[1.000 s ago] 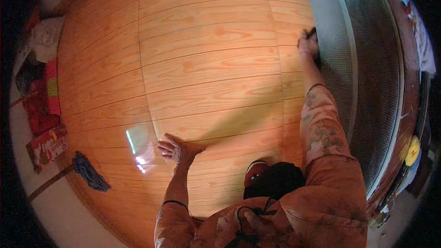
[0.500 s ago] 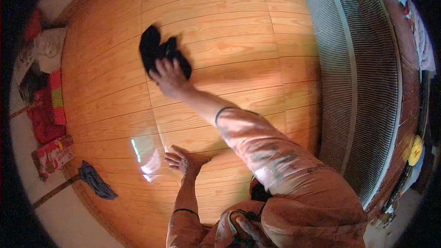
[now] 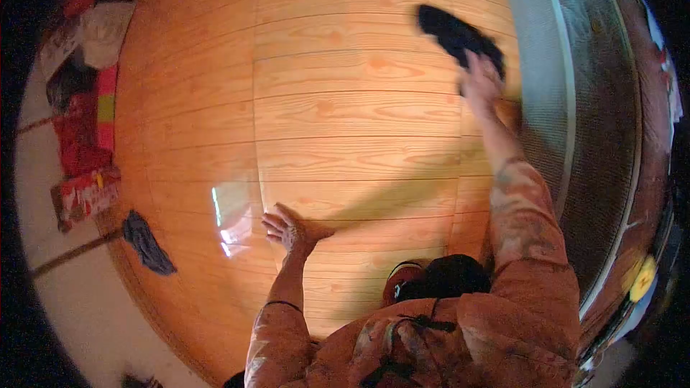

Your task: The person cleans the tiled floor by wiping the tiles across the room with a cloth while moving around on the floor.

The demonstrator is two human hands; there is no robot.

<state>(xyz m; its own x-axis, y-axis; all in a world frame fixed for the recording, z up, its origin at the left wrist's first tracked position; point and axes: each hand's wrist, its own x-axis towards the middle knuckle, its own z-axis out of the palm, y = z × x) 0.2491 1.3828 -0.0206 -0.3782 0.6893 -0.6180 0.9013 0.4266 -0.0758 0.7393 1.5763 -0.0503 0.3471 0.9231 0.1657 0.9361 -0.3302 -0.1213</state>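
Black cloth [image 3: 447, 30] has swung from mid-floor over to the right, near that long grey strip [image 3: 543, 65], right hand [image 3: 483, 79] on it, can't tell if it's gripping or just pressing, left hand [image 3: 291, 232] spread on the wood-look floor [image 3: 345, 151]

The one head camera looks from above the near end of the wood-grain plank surface [image 3: 345, 151], close over the wearer's torso [image 3: 503, 330]; it faces forward and steeply down; its round, wide-angle field reaches past the surface's left and right edges.
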